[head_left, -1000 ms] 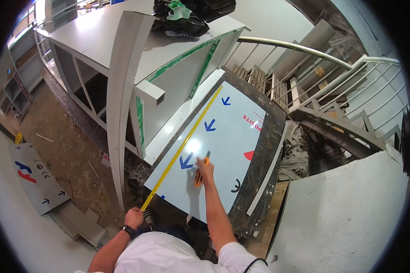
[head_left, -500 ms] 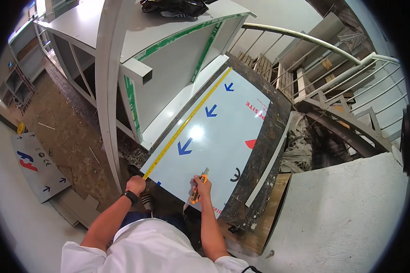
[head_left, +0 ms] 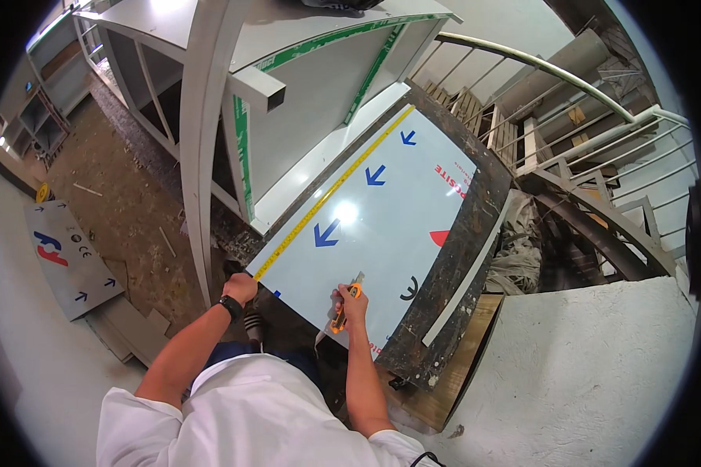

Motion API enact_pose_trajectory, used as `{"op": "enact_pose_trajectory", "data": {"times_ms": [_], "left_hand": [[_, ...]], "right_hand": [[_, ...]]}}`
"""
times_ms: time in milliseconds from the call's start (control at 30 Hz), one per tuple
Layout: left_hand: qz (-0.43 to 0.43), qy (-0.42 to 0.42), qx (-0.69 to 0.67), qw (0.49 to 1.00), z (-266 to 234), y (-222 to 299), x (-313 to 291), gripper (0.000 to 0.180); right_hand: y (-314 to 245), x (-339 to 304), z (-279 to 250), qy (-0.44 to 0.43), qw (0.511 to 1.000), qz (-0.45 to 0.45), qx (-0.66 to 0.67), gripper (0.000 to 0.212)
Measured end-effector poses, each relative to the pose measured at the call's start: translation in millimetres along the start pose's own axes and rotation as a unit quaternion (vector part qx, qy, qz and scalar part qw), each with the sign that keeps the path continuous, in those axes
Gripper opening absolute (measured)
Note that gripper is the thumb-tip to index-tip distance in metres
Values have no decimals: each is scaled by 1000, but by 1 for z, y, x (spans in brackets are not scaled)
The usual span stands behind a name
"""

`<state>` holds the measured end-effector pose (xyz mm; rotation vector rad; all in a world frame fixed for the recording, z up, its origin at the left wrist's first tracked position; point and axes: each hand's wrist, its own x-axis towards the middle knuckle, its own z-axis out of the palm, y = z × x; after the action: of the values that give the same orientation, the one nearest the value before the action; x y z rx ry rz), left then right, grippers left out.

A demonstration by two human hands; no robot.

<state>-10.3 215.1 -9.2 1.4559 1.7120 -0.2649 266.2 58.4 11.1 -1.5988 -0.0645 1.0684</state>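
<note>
A pale blue-grey sheet (head_left: pixel 382 226) printed with blue arrows and red marks lies on a dark, stained worktable (head_left: pixel 475 210). Along its left edge stretches a yellow tape measure (head_left: pixel 331 192). My left hand (head_left: pixel 241 289), with a black watch on the wrist, is closed at the tape's near end by the sheet's corner; the tape's case is not visible. My right hand (head_left: pixel 354 302) grips an orange utility knife (head_left: pixel 339 317) over the near part of the sheet. The knife's blade end points away from me, above the printed surface.
A white cabinet frame (head_left: pixel 319 101) with green-printed film and an upright post (head_left: pixel 197 156) stand left of the table. A narrow pale strip (head_left: pixel 467 272) lies along the table's right side. Beyond are a stair railing (head_left: pixel 545 70) and crumpled sheeting (head_left: pixel 514 249). Another printed panel (head_left: pixel 70 261) leans at left.
The whole view has shifted a little, so the table and sheet appear slightly higher and to the right. Both hands keep their holds, with the knife still over the sheet.
</note>
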Motion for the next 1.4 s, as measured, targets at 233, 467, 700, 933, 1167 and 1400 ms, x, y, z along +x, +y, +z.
{"op": "enact_pose_trajectory", "data": {"times_ms": [233, 467, 700, 933, 1167, 1400], "left_hand": [[-23, -31, 7, 999, -10, 14, -3, 38], [-43, -64, 13, 997, -18, 14, -9, 39], [-52, -13, -67, 996, -14, -3, -11, 39], [-66, -31, -45, 996, -10, -4, -6, 37], [-24, -63, -12, 998, -8, -7, 9, 37], [-3, -90, 3, 996, 1, -14, 23, 33]], "right_hand": [[1, 3, 0, 10, 1000, 2, -6, 16], [2, 2, 0, 14, 1000, 2, 1, 16], [6, 3, 4, 12, 1000, 16, -12, 12], [3, 5, 5, 21, 999, -8, -31, 12], [5, 6, 5, 29, 999, -4, -41, 12], [4, 6, 8, 24, 998, -4, -49, 12]]}}
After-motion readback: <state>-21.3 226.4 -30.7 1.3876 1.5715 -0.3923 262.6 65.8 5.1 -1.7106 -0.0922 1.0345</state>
